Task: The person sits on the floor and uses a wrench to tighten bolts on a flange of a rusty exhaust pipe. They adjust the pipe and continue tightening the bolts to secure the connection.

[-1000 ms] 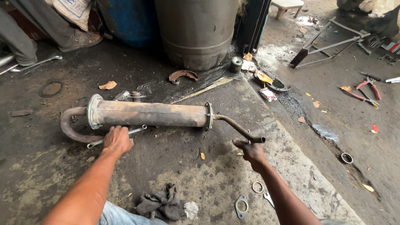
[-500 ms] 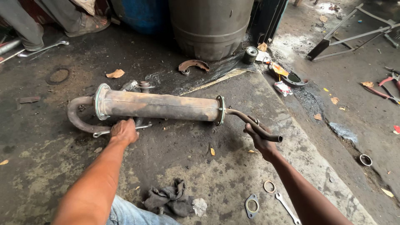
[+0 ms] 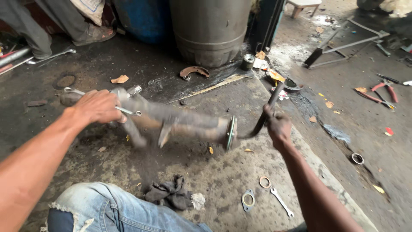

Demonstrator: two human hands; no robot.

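Nearest the camera: denim knee [image 3: 116, 210], dark rag [image 3: 169, 193] on the concrete floor [image 3: 206, 176], then a flat gasket [image 3: 248, 200], a ring [image 3: 265, 182] and a small spanner [image 3: 281, 201] just right of it. Mid-field: rusty exhaust muffler [image 3: 180, 124] held off the floor, tilted and motion-blurred, so the exact attitude is hard to read. Left hand [image 3: 99, 106] is wrapped over the fat inlet end, and seems to have a slim wrench [image 3: 124, 110] pinched against it, though the blur leaves that unsure. Right hand [image 3: 278, 124] is clamped round the thin bent tailpipe [image 3: 265, 115] past the flange [image 3: 231, 132]. Hands are well apart, one at each end. Step in hand looks like lifting or swinging the muffler to reposition it. Next move likely calls for a steady two-end grip and keeping the pipe tip away from the clutter behind. Farther back: curved brake shoe [image 3: 194, 71], small can [image 3: 247, 61], grey drum [image 3: 210, 30], blue drum [image 3: 143, 19]. Right side: red-handled pliers [image 3: 380, 91], metal frame [image 3: 343, 43]. Top left: another person's feet [image 3: 92, 34] near a long spanner [image 3: 51, 56].
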